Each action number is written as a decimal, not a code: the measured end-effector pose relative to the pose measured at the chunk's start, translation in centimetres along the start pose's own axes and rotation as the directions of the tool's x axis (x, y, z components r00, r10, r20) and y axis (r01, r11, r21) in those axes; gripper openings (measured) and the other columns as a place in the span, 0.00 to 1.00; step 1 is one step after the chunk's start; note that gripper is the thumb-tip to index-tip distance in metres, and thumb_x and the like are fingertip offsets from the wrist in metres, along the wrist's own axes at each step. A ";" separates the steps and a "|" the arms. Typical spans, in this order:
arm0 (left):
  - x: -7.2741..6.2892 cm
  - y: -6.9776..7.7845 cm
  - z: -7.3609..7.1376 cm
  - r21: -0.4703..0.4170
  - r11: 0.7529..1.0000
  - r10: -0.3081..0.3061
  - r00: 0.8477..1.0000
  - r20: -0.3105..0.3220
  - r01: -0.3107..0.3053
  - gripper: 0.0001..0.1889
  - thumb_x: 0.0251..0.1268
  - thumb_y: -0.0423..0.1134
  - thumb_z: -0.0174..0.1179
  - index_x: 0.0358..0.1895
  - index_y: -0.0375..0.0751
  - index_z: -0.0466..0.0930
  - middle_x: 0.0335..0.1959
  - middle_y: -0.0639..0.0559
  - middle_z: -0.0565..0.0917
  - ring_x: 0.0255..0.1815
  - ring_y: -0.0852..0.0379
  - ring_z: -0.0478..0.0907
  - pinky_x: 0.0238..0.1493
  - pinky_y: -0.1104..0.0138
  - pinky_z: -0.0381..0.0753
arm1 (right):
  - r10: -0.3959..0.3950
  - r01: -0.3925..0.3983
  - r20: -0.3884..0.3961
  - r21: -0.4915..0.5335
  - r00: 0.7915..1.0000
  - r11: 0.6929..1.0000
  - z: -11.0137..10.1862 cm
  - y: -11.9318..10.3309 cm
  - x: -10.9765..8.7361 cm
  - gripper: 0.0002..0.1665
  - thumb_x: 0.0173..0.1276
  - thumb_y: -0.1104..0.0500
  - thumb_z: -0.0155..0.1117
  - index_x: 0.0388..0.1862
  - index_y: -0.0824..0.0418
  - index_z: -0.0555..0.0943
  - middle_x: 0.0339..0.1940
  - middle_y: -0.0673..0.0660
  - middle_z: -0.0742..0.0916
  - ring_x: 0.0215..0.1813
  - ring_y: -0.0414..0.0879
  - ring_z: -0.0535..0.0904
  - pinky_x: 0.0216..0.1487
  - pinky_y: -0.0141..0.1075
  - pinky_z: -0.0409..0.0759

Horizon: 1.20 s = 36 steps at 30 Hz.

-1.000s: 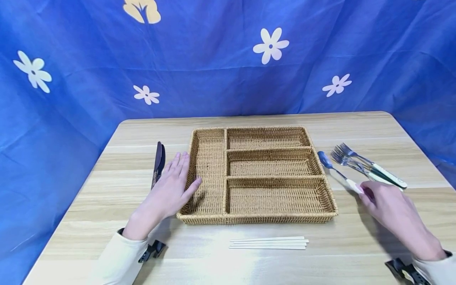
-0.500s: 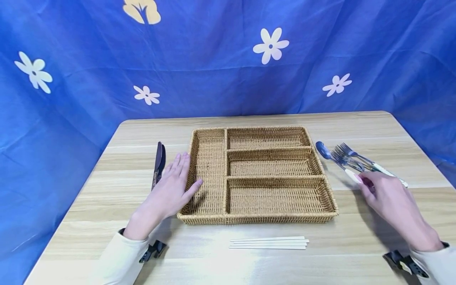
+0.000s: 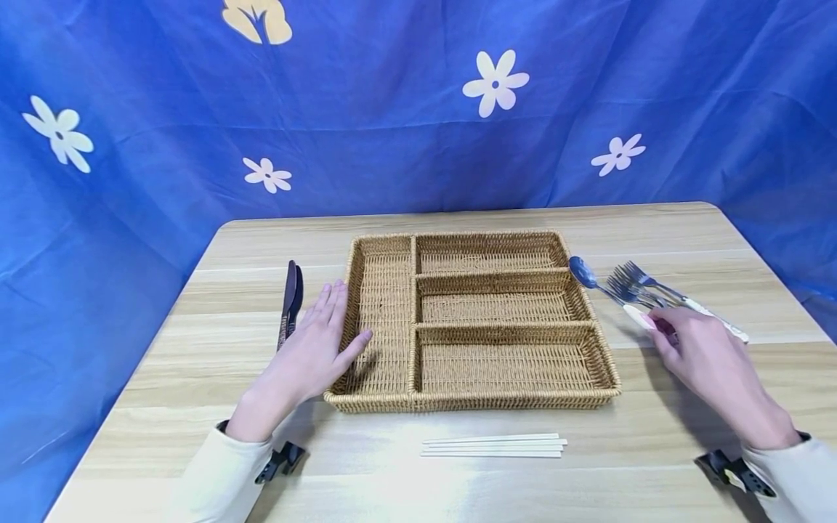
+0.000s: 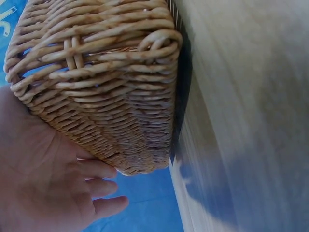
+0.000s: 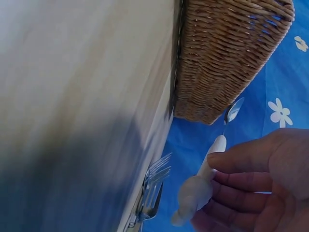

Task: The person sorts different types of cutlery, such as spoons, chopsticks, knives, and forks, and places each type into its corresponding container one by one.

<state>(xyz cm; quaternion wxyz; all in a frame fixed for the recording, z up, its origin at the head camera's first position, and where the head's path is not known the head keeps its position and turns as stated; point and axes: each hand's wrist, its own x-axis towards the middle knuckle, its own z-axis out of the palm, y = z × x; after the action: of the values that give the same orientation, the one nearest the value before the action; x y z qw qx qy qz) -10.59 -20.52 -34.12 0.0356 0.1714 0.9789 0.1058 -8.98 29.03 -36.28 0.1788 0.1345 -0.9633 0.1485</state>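
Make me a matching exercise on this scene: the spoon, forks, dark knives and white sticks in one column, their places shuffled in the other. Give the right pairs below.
Column one
1. spoon
2. forks
3. dark knives
4. white sticks

Column two
A. lying to the left of the wicker tray
B. lying on the near side of the wicker tray, closest to the person
C. held in the person's right hand
D. lying to the right of the wicker tray, not held

Right pairs: 1-C, 2-D, 3-A, 4-B
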 end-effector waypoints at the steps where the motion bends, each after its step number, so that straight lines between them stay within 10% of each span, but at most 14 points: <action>1: 0.0 0.0 0.0 -0.001 1.000 0.000 1.000 0.001 0.000 0.43 0.76 0.58 0.39 0.74 0.25 0.35 0.76 0.33 0.38 0.76 0.36 0.36 0.75 0.47 0.41 | -0.004 0.004 -0.001 0.001 1.000 1.000 0.0 0.0 0.1 0.17 0.53 0.70 0.69 0.44 0.71 0.80 0.37 0.72 0.84 0.31 0.66 0.81 0.26 0.60 0.76; 15: 0.0 0.0 0.0 -0.012 1.000 0.004 1.000 -0.006 -0.004 0.43 0.76 0.58 0.39 0.74 0.25 0.35 0.76 0.33 0.38 0.76 0.36 0.35 0.75 0.48 0.41 | -0.049 0.049 -0.021 -0.019 0.999 0.999 -0.5 -0.3 1.5 0.15 0.55 0.69 0.69 0.43 0.67 0.81 0.29 0.61 0.84 0.24 0.51 0.76 0.20 0.53 0.73; 36: -0.1 -0.1 0.1 -0.028 1.000 0.002 1.000 -0.014 -0.002 0.43 0.76 0.58 0.39 0.75 0.26 0.34 0.76 0.34 0.37 0.77 0.37 0.34 0.75 0.48 0.40 | -0.076 0.072 -0.157 -0.032 0.985 0.997 -0.2 -1.8 2.8 0.24 0.41 0.78 0.65 0.43 0.70 0.79 0.37 0.65 0.80 0.39 0.63 0.75 0.29 0.61 0.75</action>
<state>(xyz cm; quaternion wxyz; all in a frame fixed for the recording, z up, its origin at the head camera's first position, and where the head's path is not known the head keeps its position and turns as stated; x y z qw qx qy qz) -10.51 -20.58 -34.23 0.0312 0.1713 0.9773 0.1208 -10.88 26.85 -34.64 0.2620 0.1557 -0.9422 0.1392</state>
